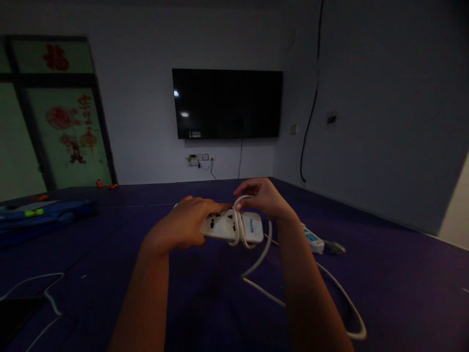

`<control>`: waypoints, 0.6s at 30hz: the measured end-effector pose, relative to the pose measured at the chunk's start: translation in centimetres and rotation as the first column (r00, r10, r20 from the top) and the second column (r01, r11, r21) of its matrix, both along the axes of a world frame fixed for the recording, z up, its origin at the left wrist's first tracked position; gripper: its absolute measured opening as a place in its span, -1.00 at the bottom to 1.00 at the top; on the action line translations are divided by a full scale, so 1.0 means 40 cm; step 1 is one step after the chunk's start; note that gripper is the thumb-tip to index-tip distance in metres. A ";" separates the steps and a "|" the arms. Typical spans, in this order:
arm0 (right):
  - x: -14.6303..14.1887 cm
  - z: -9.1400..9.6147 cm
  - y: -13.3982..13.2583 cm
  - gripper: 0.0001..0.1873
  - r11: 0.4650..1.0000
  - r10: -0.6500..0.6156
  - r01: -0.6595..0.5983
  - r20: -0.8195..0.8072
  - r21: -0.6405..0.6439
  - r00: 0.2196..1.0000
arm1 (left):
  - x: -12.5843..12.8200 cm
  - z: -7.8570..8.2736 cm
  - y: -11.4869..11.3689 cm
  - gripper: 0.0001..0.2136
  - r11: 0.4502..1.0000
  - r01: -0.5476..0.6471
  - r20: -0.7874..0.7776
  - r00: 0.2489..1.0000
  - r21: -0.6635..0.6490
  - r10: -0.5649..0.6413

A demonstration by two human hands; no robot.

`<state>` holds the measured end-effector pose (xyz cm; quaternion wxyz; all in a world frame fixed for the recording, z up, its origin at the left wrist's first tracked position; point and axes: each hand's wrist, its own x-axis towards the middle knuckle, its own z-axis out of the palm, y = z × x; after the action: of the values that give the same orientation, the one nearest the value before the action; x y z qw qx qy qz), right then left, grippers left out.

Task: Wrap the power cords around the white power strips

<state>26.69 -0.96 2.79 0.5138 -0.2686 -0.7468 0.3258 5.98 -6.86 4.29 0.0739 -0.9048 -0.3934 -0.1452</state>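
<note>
A white power strip [220, 226] marked PHILIPS is held up above the purple floor mat. My left hand [188, 220] is closed around its left end, fingers over the top. My right hand [258, 198] pinches the white power cord [240, 232], which loops around the strip near its right end. From there the cord hangs down behind my right forearm and curves over the mat to the lower right. Partly covered by that forearm, a second white and blue power strip [312, 239] lies on the mat, with a dark plug [335, 248] beside it.
Blue cloth [69, 215] lies at the left. A dark flat device [18, 313] and a thin white cable [51, 296] are at the lower left. A television [227, 103] hangs on the far wall above wall sockets [201, 158]. A black cable [311, 105] hangs down the right wall.
</note>
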 end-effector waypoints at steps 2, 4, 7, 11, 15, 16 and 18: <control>-0.005 -0.006 0.008 -0.74 0.997 0.074 -0.075 -0.040 -0.019 0.996 | -0.004 -0.001 -0.004 -0.31 1.000 0.013 0.016 1.000 0.012 -0.013; -0.009 -0.014 0.019 -0.76 0.988 0.151 -0.152 -0.096 -0.009 0.984 | -0.005 -0.003 -0.007 -0.30 0.999 0.011 0.036 0.999 0.036 -0.013; -0.013 -0.026 0.039 -0.76 0.968 0.249 -0.249 -0.184 0.026 0.951 | -0.002 -0.005 -0.010 -0.25 0.997 -0.004 0.080 0.997 0.073 -0.002; -0.020 -0.036 0.059 -0.72 0.942 0.328 -0.334 -0.263 0.023 0.907 | 0.003 -0.003 -0.011 -0.18 0.998 0.006 0.126 0.992 0.068 -0.015; -0.034 -0.049 0.065 -0.68 0.917 0.362 -0.395 -0.310 -0.052 0.879 | 0.003 0.000 -0.012 -0.16 0.995 0.065 0.164 0.983 0.075 -0.076; -0.039 -0.054 0.066 -0.67 0.910 0.364 -0.408 -0.328 -0.073 0.872 | 0.002 0.002 -0.011 -0.17 0.995 0.072 0.173 0.981 0.071 -0.083; -0.050 -0.065 0.069 -0.67 0.899 0.363 -0.425 -0.371 -0.100 0.855 | 0.000 0.003 -0.007 -0.17 0.995 0.089 0.199 0.975 0.053 -0.098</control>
<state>24.70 1.82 0.17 0.5318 -0.0933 -0.6525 0.5317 5.97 -7.12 4.41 0.0468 -0.9011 -0.3527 -0.2480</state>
